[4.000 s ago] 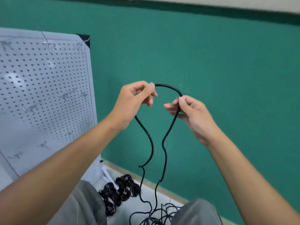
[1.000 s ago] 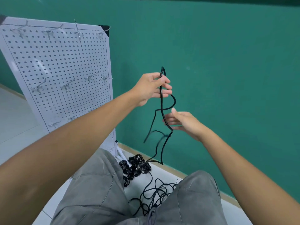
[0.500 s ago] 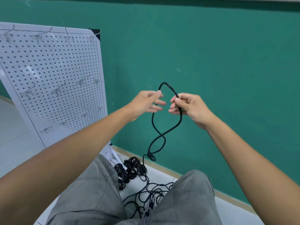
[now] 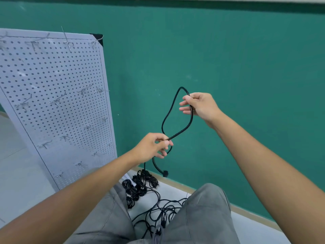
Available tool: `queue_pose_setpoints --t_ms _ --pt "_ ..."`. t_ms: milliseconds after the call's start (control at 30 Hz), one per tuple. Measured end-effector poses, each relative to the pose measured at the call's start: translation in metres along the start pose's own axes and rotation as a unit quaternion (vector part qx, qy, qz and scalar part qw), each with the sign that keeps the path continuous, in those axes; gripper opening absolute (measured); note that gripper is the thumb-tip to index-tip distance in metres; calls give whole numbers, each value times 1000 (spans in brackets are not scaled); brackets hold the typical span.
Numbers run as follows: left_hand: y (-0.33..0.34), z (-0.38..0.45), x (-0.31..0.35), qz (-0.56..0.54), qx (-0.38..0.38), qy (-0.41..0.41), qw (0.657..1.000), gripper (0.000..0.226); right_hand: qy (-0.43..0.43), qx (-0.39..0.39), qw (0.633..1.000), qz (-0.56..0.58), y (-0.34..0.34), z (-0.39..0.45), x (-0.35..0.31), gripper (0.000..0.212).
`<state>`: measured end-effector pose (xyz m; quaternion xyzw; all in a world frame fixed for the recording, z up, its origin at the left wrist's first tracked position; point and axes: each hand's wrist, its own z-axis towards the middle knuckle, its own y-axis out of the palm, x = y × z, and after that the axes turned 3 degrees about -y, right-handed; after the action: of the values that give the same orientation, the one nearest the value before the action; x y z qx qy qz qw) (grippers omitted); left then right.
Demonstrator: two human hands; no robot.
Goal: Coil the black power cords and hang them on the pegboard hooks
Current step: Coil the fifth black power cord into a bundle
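From the head camera, the one view here, the right hand (image 4: pixel 199 106) is raised in front of the green wall (image 4: pixel 246 59), thumb and fingers pinched on the top of a teardrop loop of black power cord (image 4: pixel 168 115). The left hand (image 4: pixel 152 147) sits lower and nearer the body, its fingertips pinched where the two sides of the loop cross. The loop hangs between the hands, with its long axis running roughly up and down and tilted so that the apex leans toward the right hand and the crossing toward the left. Below the left hand a short tail curves down to a plug end (image 4: pixel 165 173), which dangles free and points down toward the floor. The rest of the cord's slack lies as a loose tangle (image 4: pixel 163 210) on the floor between the grey-trousered knees (how much length is still to be gathered cannot be judged from here). Several finished coils (image 4: pixel 140 185) lie on the floor just beside the foot of the pegboard (image 4: pixel 52 103), which stands to the left, tilted, with its metal hooks (image 4: pixel 56 101) bare as far as can be seen. The board lies to the left of both hands, and the left hand is the nearer to it. I judge the coiling is at an early stage; the next turn probably calls for slack fed up to the right hand's grip.
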<state>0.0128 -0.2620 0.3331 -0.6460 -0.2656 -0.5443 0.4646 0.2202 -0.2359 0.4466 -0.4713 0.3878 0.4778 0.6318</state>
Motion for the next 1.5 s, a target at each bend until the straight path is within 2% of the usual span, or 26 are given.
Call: queue_pose_setpoints --t_ms 100,267,333,433,533,600,733,867,1000,1133,1233,1300,1433,1500 --pt "-16 -5 17 -14 15 25 999 20 1 5 999 -44 -2 -7 10 20" --pt "-45 -8 52 -21 33 60 997 25 -71 -63 974 -207 -4 -30 17 30" --pt "-54 -6 63 -13 26 60 998 27 -118 -69 956 -261 0 -34 18 29" --pt "-60 -4 73 1 14 56 998 29 -166 -116 941 -270 8 -36 12 23" --pt "-61 -5 79 -33 23 54 998 31 -160 -136 933 -292 18 -41 4 11" --pt "-64 -7 80 -89 39 49 994 34 -141 -123 945 -267 23 -42 4 13" --pt "-67 -19 70 -175 44 40 983 34 -88 -62 989 -106 28 -45 4 18" --pt "-65 -42 44 -221 68 66 971 33 -28 -21 999 -8 29 -53 -1 16" --pt "-57 -72 29 -250 110 125 954 20 1 -39 999 32 41 -68 -2 5" --pt "-55 -112 26 -144 103 167 970 51 22 -27 998 55 61 -85 0 4" --pt "-58 -136 18 -129 107 175 970 63 51 -38 996 54 81 -92 0 8" --pt "-58 -145 11 -162 146 177 960 59 60 -45 996 50 98 -97 0 8" --pt "-64 -154 0 -285 237 153 916 53 68 -50 994 67 125 -110 -4 7" --pt "-68 -155 -3 -338 256 138 895 37 61 -54 994 72 135 -118 -7 6"
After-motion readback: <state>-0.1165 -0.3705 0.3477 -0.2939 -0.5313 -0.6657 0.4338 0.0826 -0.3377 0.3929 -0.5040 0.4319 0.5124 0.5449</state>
